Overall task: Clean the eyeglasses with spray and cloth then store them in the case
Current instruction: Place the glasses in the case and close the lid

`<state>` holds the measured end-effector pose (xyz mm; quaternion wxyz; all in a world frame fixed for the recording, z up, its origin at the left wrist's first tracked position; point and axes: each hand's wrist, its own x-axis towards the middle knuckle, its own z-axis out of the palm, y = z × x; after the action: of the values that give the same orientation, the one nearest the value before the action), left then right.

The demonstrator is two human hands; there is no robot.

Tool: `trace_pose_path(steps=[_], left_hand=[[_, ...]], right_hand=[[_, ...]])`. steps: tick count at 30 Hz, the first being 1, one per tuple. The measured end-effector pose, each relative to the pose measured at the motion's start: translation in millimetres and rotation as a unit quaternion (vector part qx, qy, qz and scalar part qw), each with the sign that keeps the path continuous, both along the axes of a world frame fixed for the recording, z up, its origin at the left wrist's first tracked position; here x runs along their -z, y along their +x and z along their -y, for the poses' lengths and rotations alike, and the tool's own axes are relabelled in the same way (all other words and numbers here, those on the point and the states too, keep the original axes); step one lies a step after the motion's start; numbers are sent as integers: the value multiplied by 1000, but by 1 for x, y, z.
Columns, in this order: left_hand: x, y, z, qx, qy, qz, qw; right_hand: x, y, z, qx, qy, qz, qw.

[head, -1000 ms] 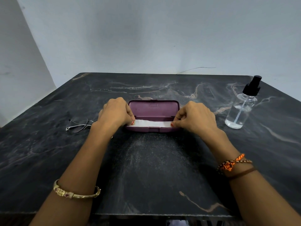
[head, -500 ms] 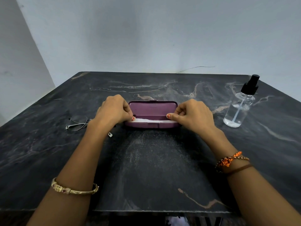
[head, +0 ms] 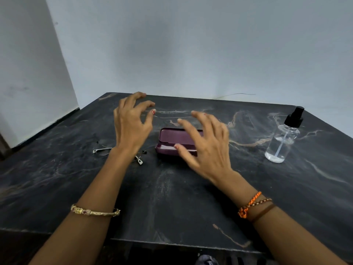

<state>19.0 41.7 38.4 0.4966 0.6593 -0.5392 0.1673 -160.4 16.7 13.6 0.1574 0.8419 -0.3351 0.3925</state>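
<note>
Head view: both hands raised above the open case, holding nothing.

Left hand and right hand hover with fingers spread and loosely bent, empty. Purple case lies open on the dark desk, white cloth inside it. Eyeglasses lie on the desk just left of the case, partly hidden by the left wrist. Spray bottle stands upright well right of the case.
</note>
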Motion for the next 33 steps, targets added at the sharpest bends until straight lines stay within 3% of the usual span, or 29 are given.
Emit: trace_pose_path(steps=[6, 10, 16, 27, 33], left_hand=[[2, 55, -26, -41, -5, 83, 996], [12, 91, -41, -44, 71, 86, 993], [29, 122, -52, 22, 127, -18, 992], [33, 128, -53, -27, 255, 58, 965], [33, 127, -56, -31, 269, 77, 960]], right_hand=[[12, 26, -22, -31, -80, -107, 991], [14, 42, -31, -19, -38, -118, 992], [14, 64, -35, -19, 19, -143, 989], [19, 72, -27, -1, 80, -138, 987], [20, 72, -26, -3, 68, -151, 986]])
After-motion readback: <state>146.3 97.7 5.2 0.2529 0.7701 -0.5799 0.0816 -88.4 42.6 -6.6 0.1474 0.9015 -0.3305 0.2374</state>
